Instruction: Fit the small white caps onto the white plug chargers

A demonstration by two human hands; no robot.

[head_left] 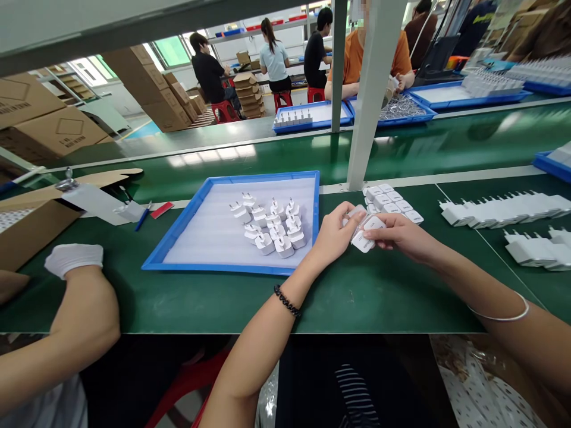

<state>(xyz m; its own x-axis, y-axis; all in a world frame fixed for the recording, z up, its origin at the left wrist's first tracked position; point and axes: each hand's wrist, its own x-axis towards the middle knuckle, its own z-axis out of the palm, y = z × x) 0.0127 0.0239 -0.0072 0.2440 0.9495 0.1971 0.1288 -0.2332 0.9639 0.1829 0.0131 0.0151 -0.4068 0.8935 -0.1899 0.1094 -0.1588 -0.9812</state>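
My left hand (334,235) is closed on white plug chargers (363,241), bunched in front of its fingertips. How many it grips is partly hidden. My right hand (404,236) pinches a white charger (373,223) against that bunch, thumb and fingers at its edge. Just beyond both hands, a block of white chargers (392,201) lies in rows on the green bench. On my left is a blue-rimmed tray (214,267) with a white lining, where several chargers (275,227) stand with their pins up.
Rows of chargers (504,211) lie at the right. Left are a blue pen (143,220), a red strip (162,210), a cardboard box (40,235) and a neighbour's arm (84,309). A grey post (368,101) rises behind my hands; co-workers sit beyond.
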